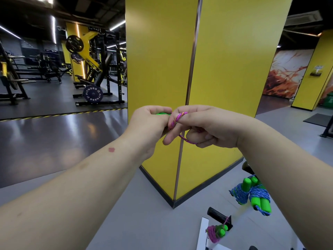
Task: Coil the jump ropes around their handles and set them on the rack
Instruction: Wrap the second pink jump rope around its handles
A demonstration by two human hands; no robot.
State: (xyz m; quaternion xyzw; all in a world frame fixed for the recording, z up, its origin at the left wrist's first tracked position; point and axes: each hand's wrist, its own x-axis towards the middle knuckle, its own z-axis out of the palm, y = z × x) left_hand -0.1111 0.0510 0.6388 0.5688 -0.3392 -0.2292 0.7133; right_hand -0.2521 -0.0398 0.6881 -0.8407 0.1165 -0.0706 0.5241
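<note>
My left hand point(149, 121) is closed around a bright green jump rope handle point(162, 114), of which only a sliver shows. My right hand point(203, 125) pinches the pink-purple braided rope point(177, 120), which loops over its index finger and runs below to the thumb. Both hands meet at chest height in front of a yellow pillar. Down at the lower right, a blue-roped coil with green handles point(252, 194) hangs on a rack peg. A pink-roped coil with green handles point(216, 231) hangs from a black peg point(219, 216) below it.
The yellow pillar point(207, 69) stands directly ahead, its corner meeting the grey floor. The rack's white frame point(202, 233) is at the bottom right. Weight machines and a plate marked FITNESS point(92, 93) fill the left background behind a hazard-striped floor line.
</note>
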